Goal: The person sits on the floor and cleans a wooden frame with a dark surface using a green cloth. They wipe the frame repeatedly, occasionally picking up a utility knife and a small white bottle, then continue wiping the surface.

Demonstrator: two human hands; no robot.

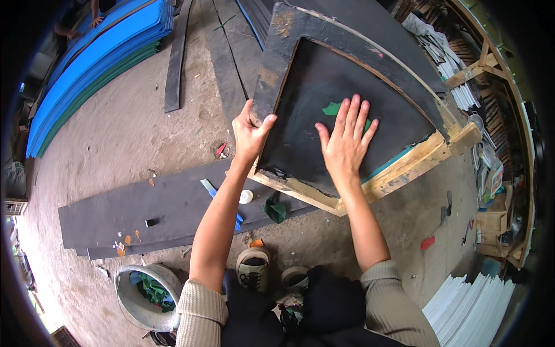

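A large wooden frame (399, 171), partly covered in black, is tilted up in front of me, with a dark panel (303, 110) inside it. My left hand (251, 134) grips the frame's left side, its thumb on the near face. Flat on the panel lies my right hand (346, 141), fingers spread and holding nothing. A green scrap (331, 109) shows beside and partly under its fingers. A thin teal strip (390, 165) runs along the frame's lower right inner edge. How the frame is supported behind is hidden.
Long dark sheets (127, 202) lie on the floor, bearing a blue cutter (209, 188), a white roll (246, 196) and a dark green scrap (274, 209). A scrap bucket (122, 289) stands lower left. Blue sheets (115, 49) lie stacked near another person's hand (96, 21); white sheets (468, 309) lower right.
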